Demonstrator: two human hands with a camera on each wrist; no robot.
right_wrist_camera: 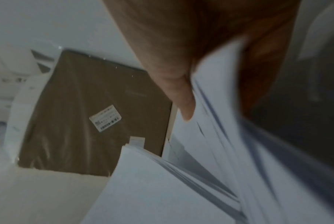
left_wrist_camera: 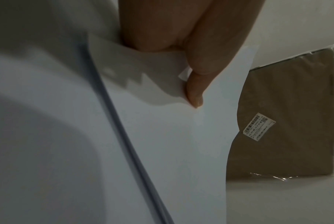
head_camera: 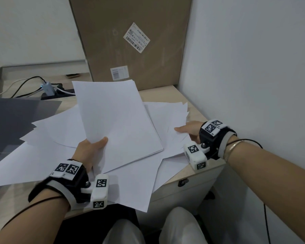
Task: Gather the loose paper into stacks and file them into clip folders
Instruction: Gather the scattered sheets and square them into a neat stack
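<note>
My left hand [head_camera: 91, 147] pinches the near left corner of a squared stack of white paper [head_camera: 116, 120], thumb on top, and holds it tilted above the desk. The left wrist view shows the thumb [left_wrist_camera: 194, 94] pressed on that stack [left_wrist_camera: 171, 144]. Loose white sheets [head_camera: 63, 131] lie fanned out under it across the desk. My right hand [head_camera: 187, 130] grips the right edge of a loose bundle of sheets [head_camera: 169, 117], thumb on top; the right wrist view shows the thumb [right_wrist_camera: 183, 104] over the splayed sheets [right_wrist_camera: 210, 136]. A dark grey folder [head_camera: 12, 120] lies at the left.
A large brown cardboard box [head_camera: 130, 41] with labels leans against the wall behind the papers. Cables and a small adapter [head_camera: 47, 88] sit at the back left. The white wall [head_camera: 253, 67] stands close on the right. The desk edge [head_camera: 192, 176] runs just under my right wrist.
</note>
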